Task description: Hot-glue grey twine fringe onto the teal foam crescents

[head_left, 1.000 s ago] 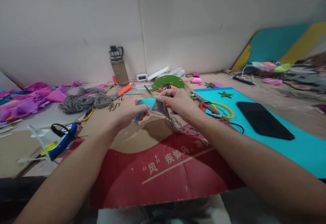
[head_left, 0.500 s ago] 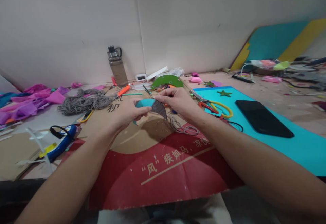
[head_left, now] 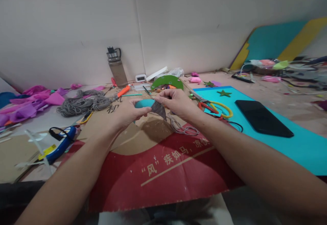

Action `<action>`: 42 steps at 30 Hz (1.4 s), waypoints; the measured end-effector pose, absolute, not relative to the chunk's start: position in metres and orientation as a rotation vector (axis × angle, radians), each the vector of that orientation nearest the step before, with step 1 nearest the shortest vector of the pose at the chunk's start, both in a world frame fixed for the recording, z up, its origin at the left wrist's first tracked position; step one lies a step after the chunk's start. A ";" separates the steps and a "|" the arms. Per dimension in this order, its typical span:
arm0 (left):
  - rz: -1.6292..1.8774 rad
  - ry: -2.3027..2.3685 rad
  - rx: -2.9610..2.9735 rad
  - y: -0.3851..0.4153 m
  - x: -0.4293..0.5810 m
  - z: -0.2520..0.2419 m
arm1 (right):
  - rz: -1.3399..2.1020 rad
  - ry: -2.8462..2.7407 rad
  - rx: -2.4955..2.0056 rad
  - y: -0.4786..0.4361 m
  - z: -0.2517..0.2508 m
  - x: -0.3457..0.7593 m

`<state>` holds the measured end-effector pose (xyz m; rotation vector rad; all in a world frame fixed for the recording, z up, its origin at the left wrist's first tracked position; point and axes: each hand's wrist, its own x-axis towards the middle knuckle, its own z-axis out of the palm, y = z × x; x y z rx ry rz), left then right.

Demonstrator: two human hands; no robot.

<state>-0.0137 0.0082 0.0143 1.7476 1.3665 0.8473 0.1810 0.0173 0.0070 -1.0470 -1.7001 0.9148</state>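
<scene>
Between both hands, above the cardboard, is a turquoise curved piece with a dark grey pointed part at its right end. My left hand is closed round the turquoise side, thumb along its lower edge. The thumb and fingertips of my right hand are pinched together at the top of the grey part. What exactly sits between those right fingertips is too small to make out. A loose coil of thin grey cord lies just below my right wrist.
Red-and-tan cardboard covers the table in front. Grey yarn, an orange cutter and a blue tool lie left. A bottle stands behind. Right are yellow-and-red-handled scissors, a green star and a black phone.
My right fingertips have shifted very slightly at the top of the grey part. The left hand keeps its hold, and the view has drifted a little.
</scene>
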 end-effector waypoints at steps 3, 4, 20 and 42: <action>0.850 1.358 1.754 0.009 -0.015 0.013 | 0.916 -1.723 -1.080 0.018 0.008 0.179; 0.845 1.338 1.751 0.009 -0.015 0.013 | 0.921 -1.732 -1.084 0.018 0.009 0.178; 0.798 1.229 1.742 0.012 -0.015 0.010 | 1.064 -1.787 -1.050 0.020 0.004 0.180; 0.843 1.284 1.741 0.010 -0.012 0.006 | 1.027 -1.804 -1.021 0.021 0.003 0.185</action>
